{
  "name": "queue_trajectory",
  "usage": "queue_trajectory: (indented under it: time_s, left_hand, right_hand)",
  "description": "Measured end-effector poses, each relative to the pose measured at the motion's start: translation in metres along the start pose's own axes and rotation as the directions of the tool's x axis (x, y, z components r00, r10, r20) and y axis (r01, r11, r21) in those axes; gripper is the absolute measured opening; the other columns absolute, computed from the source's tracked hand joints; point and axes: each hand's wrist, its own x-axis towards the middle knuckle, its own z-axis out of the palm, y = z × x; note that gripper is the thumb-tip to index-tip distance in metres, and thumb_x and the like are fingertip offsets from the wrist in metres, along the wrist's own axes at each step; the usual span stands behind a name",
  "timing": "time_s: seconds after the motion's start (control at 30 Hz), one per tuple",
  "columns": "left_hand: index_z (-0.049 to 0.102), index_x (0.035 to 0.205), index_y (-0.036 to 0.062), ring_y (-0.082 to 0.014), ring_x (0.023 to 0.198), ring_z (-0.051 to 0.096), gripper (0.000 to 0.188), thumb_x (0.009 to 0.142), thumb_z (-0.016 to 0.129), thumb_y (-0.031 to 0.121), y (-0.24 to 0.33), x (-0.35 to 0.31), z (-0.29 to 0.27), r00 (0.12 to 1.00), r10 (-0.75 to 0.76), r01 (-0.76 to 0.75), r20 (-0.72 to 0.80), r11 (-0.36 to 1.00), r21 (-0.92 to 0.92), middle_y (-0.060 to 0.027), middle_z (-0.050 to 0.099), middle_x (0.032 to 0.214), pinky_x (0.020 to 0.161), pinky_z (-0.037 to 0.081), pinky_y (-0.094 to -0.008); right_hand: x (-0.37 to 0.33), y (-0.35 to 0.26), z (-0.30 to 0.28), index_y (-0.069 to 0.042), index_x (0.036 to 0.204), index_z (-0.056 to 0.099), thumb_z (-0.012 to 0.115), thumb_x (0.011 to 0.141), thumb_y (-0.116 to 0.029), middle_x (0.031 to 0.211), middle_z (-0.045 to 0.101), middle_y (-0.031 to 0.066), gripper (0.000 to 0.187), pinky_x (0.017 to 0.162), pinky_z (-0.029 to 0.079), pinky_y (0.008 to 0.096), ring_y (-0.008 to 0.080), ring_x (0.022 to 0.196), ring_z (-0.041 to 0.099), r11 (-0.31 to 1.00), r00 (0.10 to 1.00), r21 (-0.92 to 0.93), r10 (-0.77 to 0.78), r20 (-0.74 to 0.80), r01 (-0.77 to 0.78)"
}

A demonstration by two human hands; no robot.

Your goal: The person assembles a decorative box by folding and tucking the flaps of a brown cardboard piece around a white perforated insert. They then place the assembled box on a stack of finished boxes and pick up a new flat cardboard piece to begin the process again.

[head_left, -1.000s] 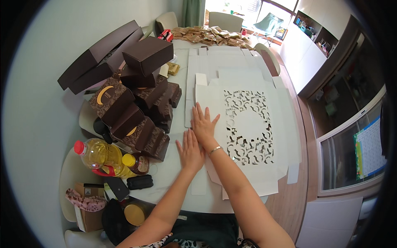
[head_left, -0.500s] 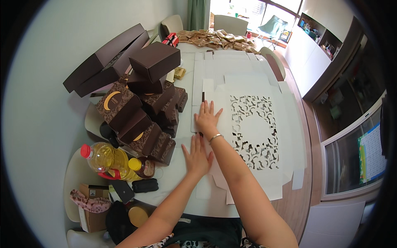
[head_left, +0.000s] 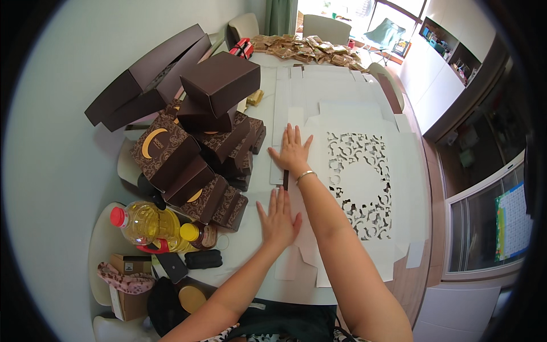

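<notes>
A flat white cardboard box blank (head_left: 350, 118) lies on top of other flat white sheets, with a scrolling leaf-like cut-out pattern around a plain round middle. Along its left side my right hand (head_left: 293, 153) presses flat, fingers stretched and spread, a metal bangle at the wrist. My left hand (head_left: 279, 221) rests nearer me with its palm down, fingers extended and thumb out to the side, at the left edge of the sheets. A narrow dark brown strip (head_left: 286, 178) shows between the two hands. Neither hand grasps anything.
Brown patterned boxes (head_left: 162, 145) are piled at the left, below a long dark box (head_left: 128, 91). Nearer stand an oil bottle (head_left: 149, 222), a yellow-capped jar (head_left: 203, 235) and a black case (head_left: 203, 259). Gold packets (head_left: 307, 48) cover the table's far end.
The view has shifted slightly, moving the scene rightward. My right hand has slid a little farther away along the cardboard, its thumb spread wider. My left hand stays about in place.
</notes>
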Motion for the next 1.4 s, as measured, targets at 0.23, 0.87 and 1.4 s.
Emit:
queue_trajectory:
  time_s: [0.23, 0.87, 1.4]
  left_hand:
    - [0.028, 0.149, -0.0003, -0.0286, 0.149, 0.015, 0.076, 0.092, 0.052, 0.043, 0.005, 0.001, 0.001, 1.0, -0.006, 0.006, 0.0, 1.0, -0.007, -0.0129, 0.022, 0.16, 0.113, 0.007, -0.0659]
    - [0.068, 0.102, 0.008, -0.0311, 0.101, 0.062, 0.025, 0.083, 0.067, 0.024, -0.011, -0.009, 0.001, 0.936, -0.345, 0.231, -0.07, 0.752, -0.617, -0.0121, 0.067, 0.101, 0.087, 0.048, -0.0408]
    - [0.066, 0.078, 0.005, -0.0285, 0.075, 0.068, 0.014, 0.073, 0.073, 0.016, 0.014, 0.009, -0.054, 0.93, -0.362, 0.23, -0.058, 0.7, -0.676, -0.012, 0.07, 0.083, 0.066, 0.051, -0.0387]
  right_hand:
    - [-0.012, 0.004, 0.001, -0.004, 0.153, 0.025, 0.035, 0.093, -0.066, 0.162, 0.017, 0.0068, 0.087, 0.112, 0.007, 0.0694, 0.0248, 0.15, 0.012, 0.997, 0.999, 0.074, -0.011, 0.035, 0.009]
    - [-0.146, -0.002, -0.02, -0.006, 0.149, 0.036, 0.042, 0.096, -0.057, 0.158, 0.028, 0.006, 0.074, 0.113, 0.005, 0.067, 0.0262, 0.148, 0.019, 0.947, 0.995, 0.322, -0.033, 0.092, 0.002]
    - [-0.119, -0.011, -0.066, -0.002, 0.087, 0.071, 0.069, 0.074, -0.018, 0.121, 0.058, 0.0208, 0.021, 0.079, 0.053, 0.0463, 0.0323, 0.105, 0.061, 0.877, 0.97, 0.456, 0.219, -0.103, -0.15]
